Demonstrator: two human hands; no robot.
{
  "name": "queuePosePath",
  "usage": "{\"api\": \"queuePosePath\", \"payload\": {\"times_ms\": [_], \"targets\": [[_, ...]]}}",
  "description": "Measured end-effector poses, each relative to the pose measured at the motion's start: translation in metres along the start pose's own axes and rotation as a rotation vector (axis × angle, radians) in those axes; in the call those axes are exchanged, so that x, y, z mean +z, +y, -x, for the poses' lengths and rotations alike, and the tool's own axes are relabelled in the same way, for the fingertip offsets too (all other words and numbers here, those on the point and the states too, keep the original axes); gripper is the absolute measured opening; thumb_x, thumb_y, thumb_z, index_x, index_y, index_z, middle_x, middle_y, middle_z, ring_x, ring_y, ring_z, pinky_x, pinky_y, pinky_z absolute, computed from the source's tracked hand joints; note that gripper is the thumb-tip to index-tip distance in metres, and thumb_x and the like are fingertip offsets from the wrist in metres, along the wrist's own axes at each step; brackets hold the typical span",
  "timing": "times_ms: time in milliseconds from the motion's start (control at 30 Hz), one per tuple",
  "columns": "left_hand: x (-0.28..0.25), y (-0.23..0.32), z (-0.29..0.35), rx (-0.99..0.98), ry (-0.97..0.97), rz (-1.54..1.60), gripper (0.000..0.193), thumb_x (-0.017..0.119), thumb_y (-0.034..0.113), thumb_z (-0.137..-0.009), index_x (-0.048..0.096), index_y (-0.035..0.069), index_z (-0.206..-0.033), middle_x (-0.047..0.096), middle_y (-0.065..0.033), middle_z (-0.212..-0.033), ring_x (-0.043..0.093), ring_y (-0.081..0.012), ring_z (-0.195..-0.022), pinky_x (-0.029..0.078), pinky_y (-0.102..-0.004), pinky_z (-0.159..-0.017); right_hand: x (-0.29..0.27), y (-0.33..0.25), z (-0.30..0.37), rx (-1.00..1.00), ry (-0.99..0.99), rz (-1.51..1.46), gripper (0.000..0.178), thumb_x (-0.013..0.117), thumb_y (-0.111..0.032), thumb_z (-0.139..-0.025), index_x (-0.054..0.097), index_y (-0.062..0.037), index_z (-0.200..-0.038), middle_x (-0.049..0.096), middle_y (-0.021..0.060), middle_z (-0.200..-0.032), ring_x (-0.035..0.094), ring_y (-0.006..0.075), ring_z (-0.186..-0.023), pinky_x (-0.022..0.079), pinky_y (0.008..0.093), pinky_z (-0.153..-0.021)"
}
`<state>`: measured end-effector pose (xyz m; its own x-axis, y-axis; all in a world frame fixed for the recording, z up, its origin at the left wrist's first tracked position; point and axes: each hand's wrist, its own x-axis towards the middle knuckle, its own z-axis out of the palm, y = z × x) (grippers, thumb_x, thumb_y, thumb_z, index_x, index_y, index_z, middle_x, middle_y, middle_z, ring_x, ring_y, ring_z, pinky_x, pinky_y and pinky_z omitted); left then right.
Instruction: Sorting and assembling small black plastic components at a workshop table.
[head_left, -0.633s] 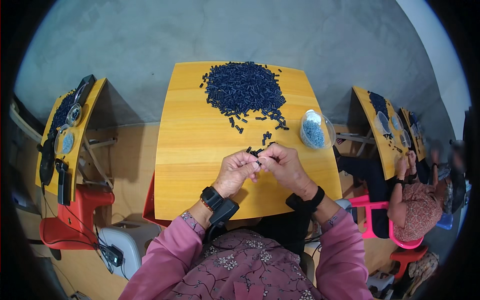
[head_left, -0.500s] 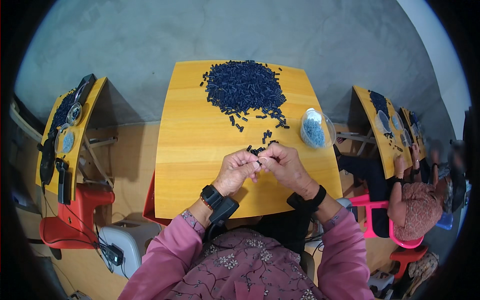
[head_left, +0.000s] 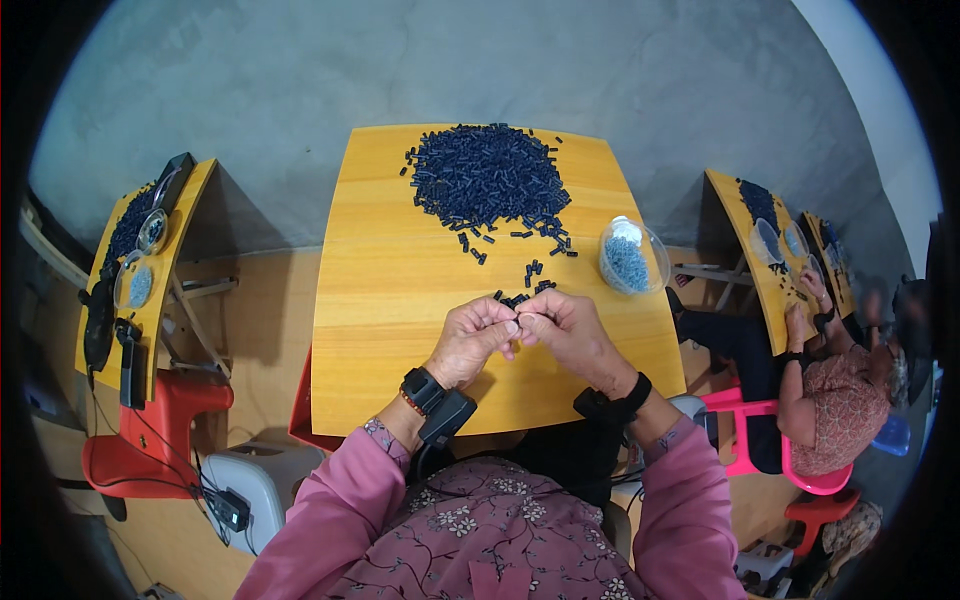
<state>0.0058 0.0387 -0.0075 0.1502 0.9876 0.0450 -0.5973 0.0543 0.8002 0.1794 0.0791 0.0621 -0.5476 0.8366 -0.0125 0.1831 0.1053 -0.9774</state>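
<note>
A small dark piece (head_left: 517, 320) is right at the fingertips, in the middle of the front part of the worktop (head_left: 390, 275). The fingers hide most of it. The left hand (head_left: 473, 338) and the right hand (head_left: 567, 335) are both pinched on it, thumb against finger, with their tips meeting. I cannot tell if the hands touch the wood.

Just past the fingertips lies a little bunch of dark pieces (head_left: 513, 301), so there is only a thin bit of room there. A few more dark pieces (head_left: 534, 270) lie a bit farther on. Then comes the big dark pile (head_left: 487, 180), which almost gets to the far edge.

The left side of the worktop has a wide strip of open wood, all the way from the far edge to the near one. To the right of the hands there is open wood too, up to the clear tub (head_left: 661, 277) with small blue bits (head_left: 627, 264) in it. The tub sits close to the right edge.

The near edge is just in front of the person's tummy, and the arms reach over it. They come up from both bottom corners and lean in to make a point. Both hands bend inward, with their backs up. The left wrist wears a black watch (head_left: 422, 390), and the right wrist wears a black band (head_left: 632, 397). Pink sleeves (head_left: 345, 495) cover the arms. Far to the right, another person (head_left: 835, 410) sits at a side table (head_left: 735, 215).
</note>
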Motion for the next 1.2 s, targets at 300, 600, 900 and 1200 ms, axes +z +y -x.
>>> {"api": "queuePosePath", "payload": {"times_ms": [300,600,900,1200], "targets": [[-0.001,-0.001,-0.002,-0.005,-0.018,0.003,0.007,0.063,0.004,-0.091,0.062,0.001,-0.098,0.069,-0.0103,-0.089,0.066,-0.0159,-0.078,0.054,-0.0273,-0.065,0.000,0.009,0.003,-0.211,0.035,0.198,0.007,0.061,-0.003,-0.090,0.063,0.0006,-0.096,0.064,0.0068,-0.081,0.064,0.0145,-0.072,0.051,0.0276,-0.065],[-0.002,0.001,0.000,-0.028,0.007,0.114,0.007,0.061,0.001,-0.091,0.062,0.000,-0.098,0.068,-0.0099,-0.087,0.065,-0.0158,-0.069,0.056,-0.0290,-0.065,0.003,-0.003,0.000,-0.328,0.008,0.373,0.008,0.061,-0.001,-0.087,0.061,-0.0011,-0.095,0.062,0.0119,-0.081,0.062,0.0232,-0.071,0.050,0.0318,-0.065],[-0.001,0.000,-0.003,-0.099,0.088,0.241,0.007,0.061,0.002,-0.091,0.064,0.000,-0.097,0.068,-0.0096,-0.093,0.065,-0.0154,-0.078,0.055,-0.0288,-0.072,0.009,-0.020,0.004,-0.395,-0.030,0.616,0.038,0.069,-0.015,-0.084,0.054,-0.0014,-0.116,0.058,0.0163,-0.090,0.062,0.0325,-0.078,0.052,0.0387,-0.069],[0.002,0.005,-0.003,-0.095,0.074,0.250,0.008,0.059,0.001,-0.092,0.065,-0.001,-0.097,0.068,-0.0089,-0.093,0.066,-0.0151,-0.082,0.055,-0.0282,-0.077,0.010,-0.002,-0.004,-0.396,0.007,0.813,0.025,0.066,-0.017,-0.083,0.056,0.0006,-0.097,0.057,0.0182,-0.087,0.061,0.0371,-0.077,0.051,0.0438,-0.066]]}}
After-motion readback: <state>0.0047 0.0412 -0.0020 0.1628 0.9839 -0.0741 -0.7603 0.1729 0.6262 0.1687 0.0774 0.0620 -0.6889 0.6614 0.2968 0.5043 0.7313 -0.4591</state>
